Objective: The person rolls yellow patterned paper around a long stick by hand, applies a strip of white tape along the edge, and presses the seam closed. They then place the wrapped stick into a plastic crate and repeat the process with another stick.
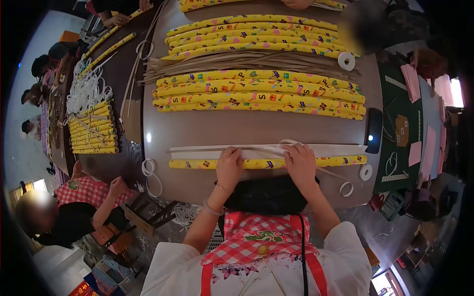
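Yellow patterned paper roll [256, 163], long thin tube, both hands [230, 165] [298, 162] pressed on it, fingers curled, apparently pinching white strip [207, 148].

Brown table laid with rolled yellow paper

On the brown table [207, 130] two batches of yellow patterned rolls [259, 96] are laid side by side, with a bundle of tan strips [247, 61] between them. A single yellow roll [266, 163] and a white strip [306, 150] are set near the front edge, beside tape rings [366, 172] and a black device [374, 129].

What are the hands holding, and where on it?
Both hands, left and right, press a yellow roll near its middle; a firm grip cannot be told.
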`<state>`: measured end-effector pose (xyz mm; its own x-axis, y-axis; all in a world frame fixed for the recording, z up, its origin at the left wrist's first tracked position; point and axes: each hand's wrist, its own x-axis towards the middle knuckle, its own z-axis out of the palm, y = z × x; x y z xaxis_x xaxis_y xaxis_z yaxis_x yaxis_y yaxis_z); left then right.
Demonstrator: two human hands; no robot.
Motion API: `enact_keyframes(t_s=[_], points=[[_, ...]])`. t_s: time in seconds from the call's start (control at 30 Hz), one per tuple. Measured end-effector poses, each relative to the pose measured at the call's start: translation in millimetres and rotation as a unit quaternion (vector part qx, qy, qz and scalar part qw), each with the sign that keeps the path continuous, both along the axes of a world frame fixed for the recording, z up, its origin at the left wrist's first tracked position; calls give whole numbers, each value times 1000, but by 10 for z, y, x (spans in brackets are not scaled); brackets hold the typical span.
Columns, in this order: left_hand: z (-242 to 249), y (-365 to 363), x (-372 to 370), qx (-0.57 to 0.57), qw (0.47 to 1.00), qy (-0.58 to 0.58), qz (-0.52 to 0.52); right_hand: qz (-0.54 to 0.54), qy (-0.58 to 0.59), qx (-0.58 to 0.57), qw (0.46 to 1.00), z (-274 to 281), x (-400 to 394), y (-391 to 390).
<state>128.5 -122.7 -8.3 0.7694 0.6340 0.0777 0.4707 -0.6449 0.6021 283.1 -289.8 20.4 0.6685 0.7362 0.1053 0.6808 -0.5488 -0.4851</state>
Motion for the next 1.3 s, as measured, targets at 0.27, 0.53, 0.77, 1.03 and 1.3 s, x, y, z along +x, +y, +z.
enact_keyframes(t_s=[0.27,0.53,0.77,1.03,1.3], points=[[15,-47,-30,-5,999,32,3,-44,-13,-29,999,110,236,-346],[-24,-62,-66,18,1000,8,21,-38,9,-4,999,-7,335,-477],[-28,-84,-37,5,999,41,13,-62,30,-35,997,-79,425,-504],[-30,-64,-10,19,999,41,27,-93,34,-76,992,-175,622,-714],[9,-94,0,17,999,36,33,-123,-1,-92,988,-175,725,-904]])
